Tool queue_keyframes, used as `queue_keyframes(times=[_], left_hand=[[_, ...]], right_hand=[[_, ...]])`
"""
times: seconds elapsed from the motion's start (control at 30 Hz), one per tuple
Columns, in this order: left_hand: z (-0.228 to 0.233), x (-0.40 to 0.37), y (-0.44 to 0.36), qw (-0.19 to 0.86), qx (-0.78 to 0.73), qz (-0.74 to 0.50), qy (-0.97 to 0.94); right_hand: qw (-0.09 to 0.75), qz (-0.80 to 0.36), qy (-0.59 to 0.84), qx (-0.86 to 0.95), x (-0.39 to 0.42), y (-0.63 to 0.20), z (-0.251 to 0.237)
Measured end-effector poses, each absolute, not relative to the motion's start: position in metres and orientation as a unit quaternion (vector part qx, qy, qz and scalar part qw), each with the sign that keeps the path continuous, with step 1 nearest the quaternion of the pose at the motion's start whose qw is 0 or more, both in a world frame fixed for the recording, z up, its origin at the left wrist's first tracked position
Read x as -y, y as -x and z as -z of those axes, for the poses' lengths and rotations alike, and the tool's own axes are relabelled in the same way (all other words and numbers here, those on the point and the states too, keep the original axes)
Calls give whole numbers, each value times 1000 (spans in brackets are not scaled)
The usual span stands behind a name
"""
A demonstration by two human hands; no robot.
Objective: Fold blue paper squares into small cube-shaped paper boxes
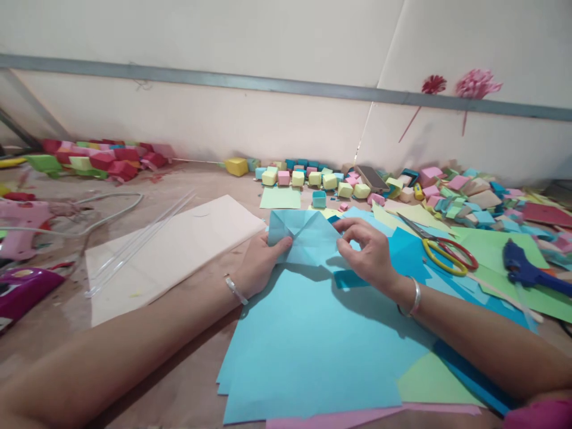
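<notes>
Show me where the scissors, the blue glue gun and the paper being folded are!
scissors (448, 252): head view, on the yellow handle loop.
blue glue gun (524, 270): head view, on its body.
folded light blue paper (308, 237): head view, on its middle, between the left hand (259, 265) and right hand (369, 250).

the folded sheet (308, 238) sits between left hand (259, 262) and right hand (369, 253), above a stack of paper (308, 345) on the bench (179, 393). scissors (442, 250) lie right (glue gun (527, 271) further right); paper cubes (313, 176) lie behind.
</notes>
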State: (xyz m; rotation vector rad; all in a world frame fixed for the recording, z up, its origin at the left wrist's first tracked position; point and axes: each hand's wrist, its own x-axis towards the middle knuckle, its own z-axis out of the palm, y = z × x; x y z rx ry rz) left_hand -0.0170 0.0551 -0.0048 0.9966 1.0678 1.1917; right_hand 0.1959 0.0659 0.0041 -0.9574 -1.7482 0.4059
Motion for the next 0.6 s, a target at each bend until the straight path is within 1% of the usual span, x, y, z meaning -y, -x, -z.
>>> queue_keyframes(times=[0.13, 0.2, 0.27, 0.37, 0.4, 0.47, 0.53, 0.6], left_hand=[[6, -57, 20, 618, -442, -489, -428], [4, -57, 22, 630, -438, -472, -434], [0, -56, 23, 614, -453, -459, -456], [-6, -54, 24, 528, -513, -420, -531], [-7, -52, 24, 496, -527, -401, -561], [-8, -50, 22, 440, -525, -382, -620], [-5, -48, 21, 383, -502, -407, -660], [0, -47, 20, 312, -483, -458, -678]], right_hand=[[496, -262, 491, 666, -78, -199, -2], [483, -333, 512, 627, -82, -200, -4], [472, -411, 511, 589, -84, -200, -8], [461, -484, 481, 568, -81, -199, -15], [448, -501, 469, 573, -79, -199, -17], [395, -550, 447, 585, -74, -198, -19], [344, -608, 425, 575, -68, -196, -20], [327, -646, 413, 553, -65, -195, -19]])
